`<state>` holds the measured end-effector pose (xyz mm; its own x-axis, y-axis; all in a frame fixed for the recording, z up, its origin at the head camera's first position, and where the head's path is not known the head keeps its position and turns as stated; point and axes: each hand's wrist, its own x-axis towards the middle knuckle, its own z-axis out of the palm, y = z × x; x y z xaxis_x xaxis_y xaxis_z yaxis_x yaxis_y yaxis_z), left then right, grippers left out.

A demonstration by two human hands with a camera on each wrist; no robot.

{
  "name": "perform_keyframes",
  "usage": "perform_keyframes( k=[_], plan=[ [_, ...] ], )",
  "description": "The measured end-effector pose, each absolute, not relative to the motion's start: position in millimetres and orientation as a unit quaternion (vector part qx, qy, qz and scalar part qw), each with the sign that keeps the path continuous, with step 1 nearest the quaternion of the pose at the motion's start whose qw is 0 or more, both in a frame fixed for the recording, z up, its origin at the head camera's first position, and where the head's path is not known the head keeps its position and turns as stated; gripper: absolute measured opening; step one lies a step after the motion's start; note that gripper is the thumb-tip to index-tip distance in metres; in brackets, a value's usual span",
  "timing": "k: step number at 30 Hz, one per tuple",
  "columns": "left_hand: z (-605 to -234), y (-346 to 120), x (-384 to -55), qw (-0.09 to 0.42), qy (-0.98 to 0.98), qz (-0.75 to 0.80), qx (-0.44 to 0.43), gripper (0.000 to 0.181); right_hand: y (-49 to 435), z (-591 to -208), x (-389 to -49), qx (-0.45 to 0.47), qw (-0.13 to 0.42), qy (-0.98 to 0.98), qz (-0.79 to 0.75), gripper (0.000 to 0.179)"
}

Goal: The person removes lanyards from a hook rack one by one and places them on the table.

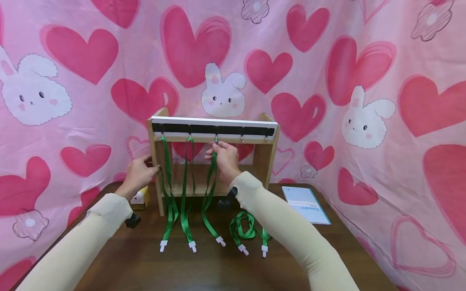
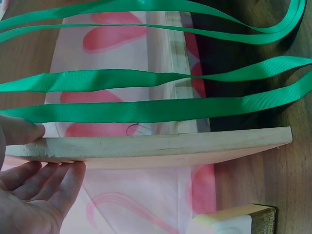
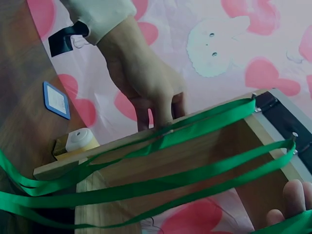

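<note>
A wooden rack [image 1: 271,161] stands on the table, with a black strip [image 1: 204,129] of small metal hooks along its white top rail. My left hand [image 1: 140,174] grips its left side panel [image 2: 161,148], thumb on the front edge and fingers on the outer face. Just under the middle hook, my right hand [image 1: 226,159] pinches the upper end of a green lanyard [image 1: 207,206]. To the left, two other green lanyards [image 1: 167,161] hang from hooks, white clips resting on the table. The two right hooks [image 1: 242,138] carry nothing.
Loosely coiled green lanyards [image 1: 250,231] with white clips lie on the table [image 1: 153,266], partly behind my right forearm. A blue-and-white booklet [image 1: 306,205] lies at the right. Beside the rack's left foot sits a small yellow-and-white object [image 1: 141,199]. A patterned pink cloth surrounds the table.
</note>
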<state>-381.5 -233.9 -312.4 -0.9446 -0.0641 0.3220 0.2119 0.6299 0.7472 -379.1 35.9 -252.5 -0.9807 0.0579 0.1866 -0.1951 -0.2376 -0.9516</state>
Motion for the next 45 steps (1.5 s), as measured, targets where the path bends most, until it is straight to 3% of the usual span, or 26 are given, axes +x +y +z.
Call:
perform_keyframes(
  k=[21,35,45],
  plan=[
    [-308.0,-238.0,-380.0,0.160,-0.884,-0.437,-0.042,0.065,58.5,-241.4,-382.8,0.125,0.011,-0.655,0.745,0.026],
    [-306.4,-234.3,-383.8,0.169,-0.886,-0.429,-0.043,0.064,60.5,-246.9,-380.5,0.132,0.039,-0.635,0.760,0.022],
    [-311.4,-233.6,-381.8,0.167,-0.887,-0.429,-0.043,0.063,67.5,-273.8,-377.5,0.145,0.077,-0.636,0.754,0.022]
  ],
)
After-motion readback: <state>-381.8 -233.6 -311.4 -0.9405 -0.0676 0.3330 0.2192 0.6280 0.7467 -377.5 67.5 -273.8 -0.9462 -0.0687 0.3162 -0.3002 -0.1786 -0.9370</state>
